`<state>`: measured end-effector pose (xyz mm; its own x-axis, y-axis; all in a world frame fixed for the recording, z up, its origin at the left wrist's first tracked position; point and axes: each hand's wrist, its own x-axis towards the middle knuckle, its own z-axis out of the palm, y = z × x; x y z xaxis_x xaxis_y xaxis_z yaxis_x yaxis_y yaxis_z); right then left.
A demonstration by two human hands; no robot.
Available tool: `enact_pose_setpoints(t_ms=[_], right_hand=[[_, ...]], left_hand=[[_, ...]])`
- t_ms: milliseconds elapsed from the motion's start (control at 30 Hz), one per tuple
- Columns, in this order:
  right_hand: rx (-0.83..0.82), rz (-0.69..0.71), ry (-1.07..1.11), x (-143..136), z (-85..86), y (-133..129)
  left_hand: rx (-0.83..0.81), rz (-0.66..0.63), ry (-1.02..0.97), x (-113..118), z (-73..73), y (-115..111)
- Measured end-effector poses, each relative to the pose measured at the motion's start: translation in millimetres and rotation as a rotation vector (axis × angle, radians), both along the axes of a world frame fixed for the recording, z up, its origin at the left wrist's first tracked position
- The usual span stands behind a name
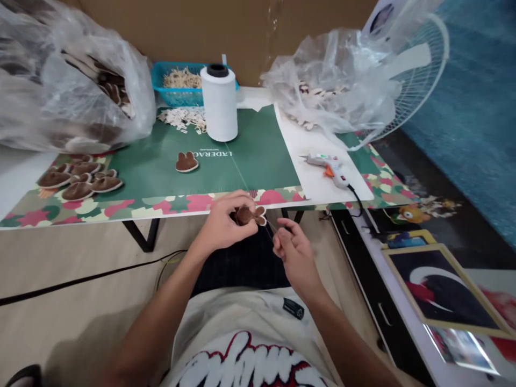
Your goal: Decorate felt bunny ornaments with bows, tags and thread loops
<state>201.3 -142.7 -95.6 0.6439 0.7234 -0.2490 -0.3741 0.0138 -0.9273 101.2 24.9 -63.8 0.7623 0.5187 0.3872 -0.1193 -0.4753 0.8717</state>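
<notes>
Just off the table's front edge, my left hand [233,221] pinches a brown plush bunny-head piece [245,215]; its pale-edged ears point to the right. My right hand [293,244] is closed on a thin, dark, slender tool [270,230] whose tip lies close to the ears; its exact kind is too small to make out. Another bunny-head piece [187,162] lies by itself on the green table cover [258,161]. Several more brown pieces [84,180] are grouped at the table's left.
A white thread cone [220,105] stands before a blue basket [177,97] of pale shreds. White scraps [185,118] lie nearby. Plastic bags of pieces bulge at left [100,80] and right [334,80], beside a fan [427,70]. A corded glue gun [328,165] rests on white board.
</notes>
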Motion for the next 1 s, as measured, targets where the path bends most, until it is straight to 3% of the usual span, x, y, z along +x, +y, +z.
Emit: enact_pose_setpoints(t_ms=[100, 200, 300, 400, 500, 600, 733, 800, 900, 1000], right_hand=[[-0.009, 0.099, -0.008, -14, 6.8, -30], [0.046, 0.240, -0.224, -22, 25.1, -53], [0.189, 0.429, -0.480, -17, 49.6, -52], [0.297, 0.557, -0.700, -7, 73.0, -33], [0.324, 0.563, -0.926, -7, 85.9, -19], [0.408, 0.497, -1.083, -19, 81.9, -22], [0.465, 0.427, -1.079, -35, 66.9, -43], [0.449, 0.408, -1.029, -37, 67.5, -51], [0.365, 0.427, -0.973, -27, 84.1, -50], [0.221, 0.545, -1.063, -3, 109.9, -34]], left_hand=[[-0.026, 0.018, 0.019, -5, -10.2, -25], [-0.040, 0.082, 0.054, -13, -12.0, -43], [-0.041, 0.121, 0.076, -18, -5.3, -51], [-0.110, 0.119, 0.061, -21, 3.3, -53], [-0.262, 0.122, -0.011, -24, 9.7, -57], [-0.361, 0.130, -0.071, -31, 14.1, -70], [-0.326, 0.198, -0.090, -40, 17.2, -91], [-0.282, 0.188, -0.074, -43, 17.9, -96], [-0.192, 0.110, -0.031, -42, 19.2, -95], [-0.153, 0.079, -0.009, -37, 20.5, -90]])
